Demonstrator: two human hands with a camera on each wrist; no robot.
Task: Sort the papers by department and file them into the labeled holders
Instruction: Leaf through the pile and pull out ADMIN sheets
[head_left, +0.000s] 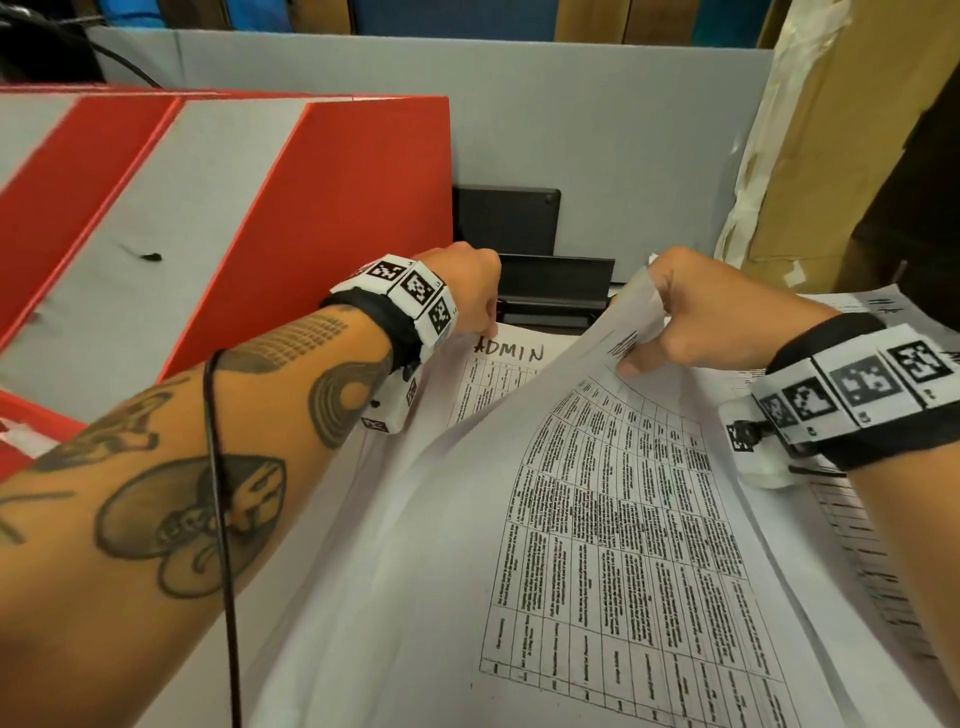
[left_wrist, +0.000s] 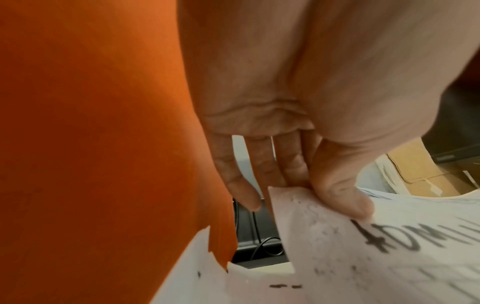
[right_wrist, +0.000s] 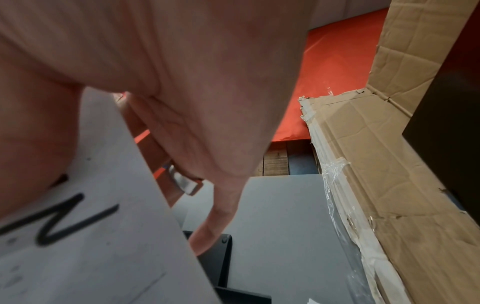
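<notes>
A stack of printed sheets lies in front of me, and the one underneath is hand-marked ADMIN (head_left: 511, 353). My left hand (head_left: 483, 317) pinches that sheet's top left corner; in the left wrist view the thumb (left_wrist: 345, 197) presses on the ADMIN sheet (left_wrist: 376, 257) with fingers behind it. My right hand (head_left: 644, 343) pinches the top edge of a table-printed sheet (head_left: 597, 519) and holds it lifted and curled off the stack. In the right wrist view this lettered paper (right_wrist: 78, 236) runs between thumb and fingers (right_wrist: 221, 216). Black holders (head_left: 556, 280) stand just behind both hands.
A red and grey box (head_left: 260, 218) rises close on the left, touching my left wrist side. A grey partition (head_left: 597, 130) closes the back. Taped cardboard (right_wrist: 389, 164) stands at the right. More printed pages (head_left: 862, 525) lie under my right wrist.
</notes>
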